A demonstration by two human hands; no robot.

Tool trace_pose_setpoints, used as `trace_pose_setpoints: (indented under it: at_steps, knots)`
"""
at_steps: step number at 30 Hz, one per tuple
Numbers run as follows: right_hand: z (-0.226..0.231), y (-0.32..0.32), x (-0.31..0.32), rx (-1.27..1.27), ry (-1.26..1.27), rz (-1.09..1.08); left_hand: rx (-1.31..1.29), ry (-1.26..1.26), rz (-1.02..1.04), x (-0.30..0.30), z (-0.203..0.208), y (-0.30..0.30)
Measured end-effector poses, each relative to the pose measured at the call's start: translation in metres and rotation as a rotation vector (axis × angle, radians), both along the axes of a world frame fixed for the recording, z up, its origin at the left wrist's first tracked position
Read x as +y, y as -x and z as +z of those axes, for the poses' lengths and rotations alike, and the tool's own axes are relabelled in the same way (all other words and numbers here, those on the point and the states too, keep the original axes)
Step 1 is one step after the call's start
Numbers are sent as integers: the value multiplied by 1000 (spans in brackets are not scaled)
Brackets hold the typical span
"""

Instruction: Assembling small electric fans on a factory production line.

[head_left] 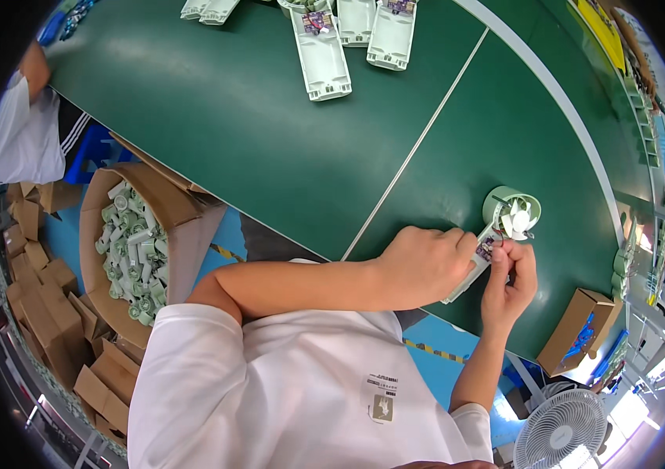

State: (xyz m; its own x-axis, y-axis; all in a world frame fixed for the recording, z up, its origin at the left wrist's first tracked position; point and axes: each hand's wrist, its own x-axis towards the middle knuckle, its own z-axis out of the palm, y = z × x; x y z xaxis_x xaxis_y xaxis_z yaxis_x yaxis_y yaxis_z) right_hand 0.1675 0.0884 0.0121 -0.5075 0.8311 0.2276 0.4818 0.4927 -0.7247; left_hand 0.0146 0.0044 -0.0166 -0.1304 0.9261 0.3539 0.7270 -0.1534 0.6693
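A pale green handheld fan housing lies on the green table at the right, its round head pointing away from me. White blades sit inside the ring, and a small purple circuit board shows at the top of the handle. My left hand is closed over the handle from the left, its fingertips partly hidden. My right hand pinches at the board's upper right, close to the blades. Thin dark wire seems to run between those fingers, too small to make out fully.
More housing halves, some with purple boards, lie at the table's far side. Left of me, a cardboard carton holds many pale green parts. A small box with blue pieces stands at the right, near a white fan. Another person's arm appears far left.
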Motion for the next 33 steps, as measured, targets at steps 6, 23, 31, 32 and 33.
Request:
trace_pose_setpoints:
  at_steps: [6, 23, 31, 32, 33]
  knots:
    - [1, 6, -9, -74, -116, 73, 16, 32, -2, -5, -1, -3]
    - [-13, 4, -9, -116, -607, 54, 23, 95, -16, -3, 1, -5]
    - [-12, 1, -9, -103, -447, 100, 19, 86, -8, -7, 3, -2]
    - [-11, 2, -10, -96, -408, 109, 26, 73, -3, -8, 4, 0]
    - [-7, 4, -10, -99, -405, 105, 34, 58, 0, -8, 4, 1]
